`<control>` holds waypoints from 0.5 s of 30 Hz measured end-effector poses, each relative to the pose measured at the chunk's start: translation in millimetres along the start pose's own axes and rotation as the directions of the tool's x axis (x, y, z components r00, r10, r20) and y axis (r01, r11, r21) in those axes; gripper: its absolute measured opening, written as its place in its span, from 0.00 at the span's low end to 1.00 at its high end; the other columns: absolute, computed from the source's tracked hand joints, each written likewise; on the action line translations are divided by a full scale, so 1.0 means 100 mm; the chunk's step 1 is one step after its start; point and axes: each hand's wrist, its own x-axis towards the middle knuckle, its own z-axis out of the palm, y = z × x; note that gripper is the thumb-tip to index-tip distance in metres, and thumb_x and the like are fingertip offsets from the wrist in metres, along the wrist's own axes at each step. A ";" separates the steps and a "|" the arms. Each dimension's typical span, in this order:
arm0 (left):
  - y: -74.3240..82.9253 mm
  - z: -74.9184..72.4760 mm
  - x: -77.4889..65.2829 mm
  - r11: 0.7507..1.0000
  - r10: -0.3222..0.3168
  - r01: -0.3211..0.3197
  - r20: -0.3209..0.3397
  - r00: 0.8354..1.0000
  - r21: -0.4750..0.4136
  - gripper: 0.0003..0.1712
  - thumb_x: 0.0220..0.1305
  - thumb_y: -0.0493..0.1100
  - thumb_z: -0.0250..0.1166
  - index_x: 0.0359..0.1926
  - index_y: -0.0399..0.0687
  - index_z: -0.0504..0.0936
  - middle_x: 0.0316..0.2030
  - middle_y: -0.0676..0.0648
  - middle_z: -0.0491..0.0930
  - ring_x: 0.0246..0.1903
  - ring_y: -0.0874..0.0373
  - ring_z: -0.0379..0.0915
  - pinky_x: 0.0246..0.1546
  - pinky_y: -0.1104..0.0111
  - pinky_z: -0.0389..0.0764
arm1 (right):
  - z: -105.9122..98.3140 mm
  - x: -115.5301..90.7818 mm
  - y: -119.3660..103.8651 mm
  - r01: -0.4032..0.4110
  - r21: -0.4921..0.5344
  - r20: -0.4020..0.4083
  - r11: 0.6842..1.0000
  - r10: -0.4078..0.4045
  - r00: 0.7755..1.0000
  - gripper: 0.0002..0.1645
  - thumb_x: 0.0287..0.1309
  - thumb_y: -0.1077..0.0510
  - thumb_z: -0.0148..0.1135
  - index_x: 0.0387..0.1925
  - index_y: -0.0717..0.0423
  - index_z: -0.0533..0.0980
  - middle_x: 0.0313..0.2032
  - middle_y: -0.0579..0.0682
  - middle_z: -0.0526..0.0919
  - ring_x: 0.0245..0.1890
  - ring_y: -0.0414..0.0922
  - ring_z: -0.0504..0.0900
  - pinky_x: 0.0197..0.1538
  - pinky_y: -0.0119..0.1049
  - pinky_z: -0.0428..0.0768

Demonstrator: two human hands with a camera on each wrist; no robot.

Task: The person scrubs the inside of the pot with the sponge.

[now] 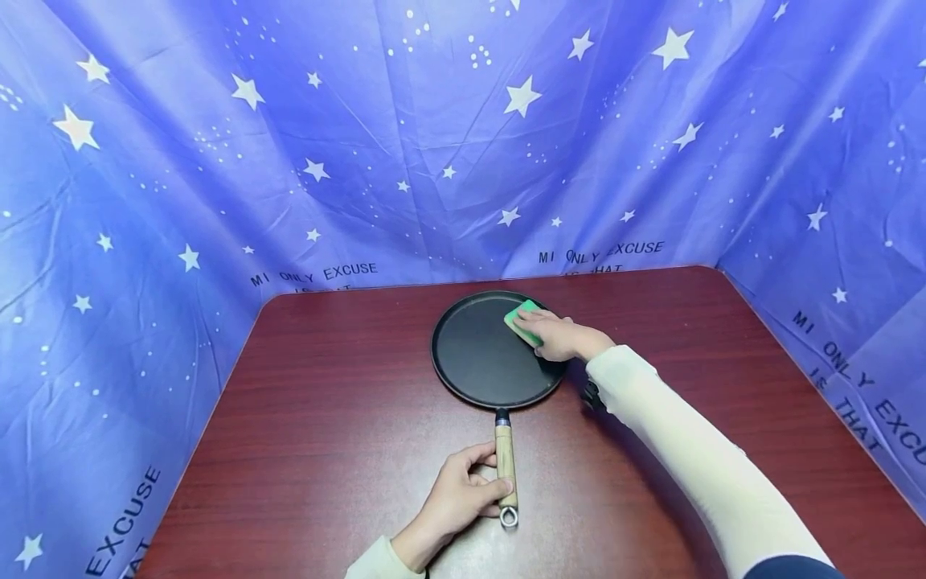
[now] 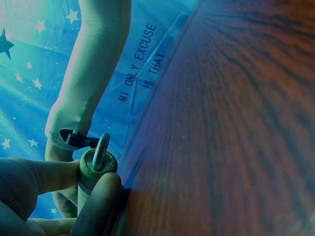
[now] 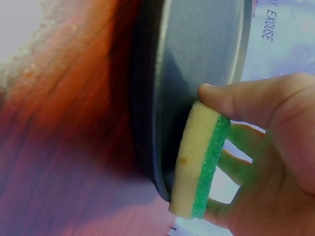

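A round black flat pan (image 1: 477, 354) lies on the table in the head view, its wooden handle (image 1: 504, 458) pointing toward me. My left hand (image 1: 457, 494) grips that handle near its metal hanging ring (image 1: 509, 517), thumb across the top. At the pan's right side, my right hand (image 1: 559, 334) holds a yellow and green scrub sponge (image 3: 199, 157). In the right wrist view the thumb sits at one end of the sponge, and the other fingers lie along its green scouring side. The yellow side faces the pan's surface, close to the rim.
The dark red wooden table (image 1: 347, 386) extends around the pan. Blue curtains (image 1: 405, 145) with white stars and lettering hang behind and along both sides. A black strap device (image 1: 592, 396) sits at the right wrist, below the pale sleeve (image 1: 687, 442).
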 end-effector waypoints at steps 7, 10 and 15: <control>0.00 0.00 -0.01 1.000 0.003 -0.003 0.005 1.000 0.004 0.38 0.62 0.30 0.71 0.71 0.24 0.70 0.48 0.42 0.78 0.25 0.65 0.82 0.22 0.75 0.87 | 0.03 -0.16 0.00 -0.003 -0.023 -0.003 1.000 0.003 1.000 0.44 0.68 0.71 0.59 0.82 0.59 0.57 0.82 0.61 0.50 0.82 0.63 0.44 0.73 0.81 0.51; 0.01 0.00 -0.01 1.000 0.000 0.000 0.002 1.000 0.001 0.38 0.62 0.29 0.71 0.71 0.24 0.69 0.49 0.42 0.78 0.25 0.64 0.81 0.22 0.75 0.87 | 0.03 -0.22 -0.01 -0.007 -0.020 0.003 1.000 0.007 1.000 0.44 0.67 0.72 0.58 0.81 0.60 0.57 0.82 0.61 0.50 0.82 0.63 0.45 0.73 0.82 0.49; 0.01 0.00 -0.01 1.000 -0.009 0.009 -0.003 1.000 -0.002 0.37 0.62 0.29 0.71 0.71 0.24 0.69 0.49 0.43 0.79 0.24 0.63 0.81 0.22 0.75 0.87 | 0.05 -0.32 -0.04 -0.018 -0.027 0.015 0.999 0.019 1.000 0.44 0.65 0.73 0.58 0.81 0.60 0.59 0.82 0.62 0.52 0.82 0.64 0.46 0.73 0.82 0.49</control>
